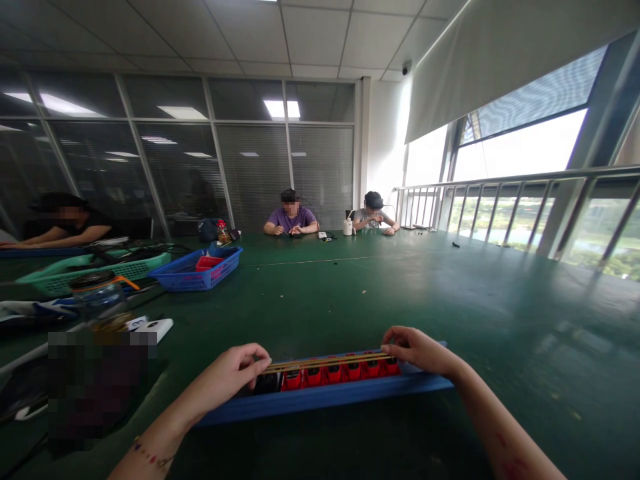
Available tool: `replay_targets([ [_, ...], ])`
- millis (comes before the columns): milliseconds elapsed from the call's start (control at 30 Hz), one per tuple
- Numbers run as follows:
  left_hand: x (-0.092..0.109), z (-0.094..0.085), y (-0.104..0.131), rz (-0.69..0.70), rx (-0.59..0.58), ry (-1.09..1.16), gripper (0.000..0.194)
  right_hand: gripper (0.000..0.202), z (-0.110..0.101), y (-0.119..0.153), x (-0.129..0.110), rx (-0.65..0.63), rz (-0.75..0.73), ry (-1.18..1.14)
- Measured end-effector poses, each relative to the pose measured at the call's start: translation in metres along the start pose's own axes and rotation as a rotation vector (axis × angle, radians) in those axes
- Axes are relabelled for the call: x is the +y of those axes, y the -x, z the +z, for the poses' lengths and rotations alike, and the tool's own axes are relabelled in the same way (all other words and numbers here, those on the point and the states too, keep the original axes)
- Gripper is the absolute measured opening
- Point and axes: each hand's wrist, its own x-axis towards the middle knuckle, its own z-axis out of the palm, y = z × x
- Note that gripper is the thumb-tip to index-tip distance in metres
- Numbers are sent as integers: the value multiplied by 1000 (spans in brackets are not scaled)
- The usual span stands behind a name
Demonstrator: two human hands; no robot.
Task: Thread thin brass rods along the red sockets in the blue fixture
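A long blue tray [320,398] lies on the green table, holding a row of several red compartments [334,374] with dark contents too small to tell. Thin yellowish strips [327,363] stretch lengthwise above the compartments. At their left end, my left hand [245,365] pinches the strips between thumb and fingers, over a black part [268,383] in the tray. My right hand [407,347] pinches the other end, above the tray's right part.
On the green table [310,300], a blue basket [193,279] with a red item, a green basket [135,268], a glass jar [100,300] and a white device [159,328] stand at left. Three people sit farther off, at the table's far side and left.
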Motion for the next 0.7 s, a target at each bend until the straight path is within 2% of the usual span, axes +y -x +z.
replay_targets([
  [100, 0, -1, 0, 3, 1, 3, 45, 42, -1, 0, 4, 66, 15, 136],
  [200, 1, -1, 0, -3, 6, -1, 46, 47, -2, 0, 6, 24, 19, 167],
  [300, 2, -2, 0, -5, 12, 1, 45, 47, -3, 1, 7, -8, 27, 106],
  [433, 2, -1, -1, 16, 18, 17, 43, 43, -3, 1, 5, 26, 21, -53],
  [567, 2, -1, 0, 26, 22, 24, 44, 43, -5, -1, 4, 168, 45, -206],
  [700, 3, -1, 1, -10, 38, 35, 47, 44, -11, -4, 12, 397, 85, -356],
])
